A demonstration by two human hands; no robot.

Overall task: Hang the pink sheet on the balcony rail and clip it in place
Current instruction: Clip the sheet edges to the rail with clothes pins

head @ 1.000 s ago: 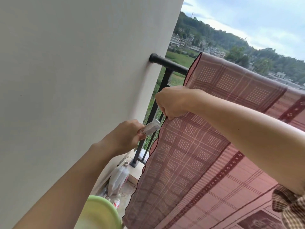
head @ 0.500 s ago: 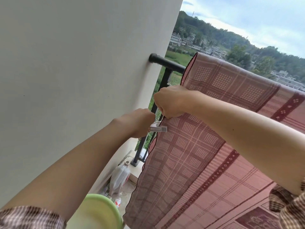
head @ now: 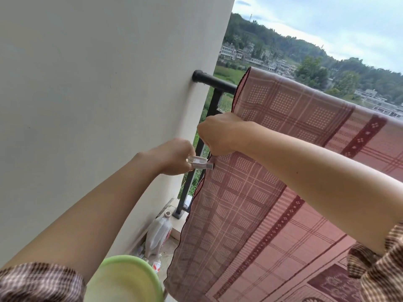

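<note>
Beside the white wall, left hand pinches a clip against the pink sheet (right hand grasps its edge).

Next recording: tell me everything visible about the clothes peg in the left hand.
The clothes peg looks like pale, whitish plastic, with two long arms meeting at a ridged tip. It lies roughly level, tip pointing right. The left hand pinches its rear end. Its tip reaches the left edge of the pink sheet, just below the right hand, which pinches that edge. Whether the peg grips the cloth cannot be told.
</note>
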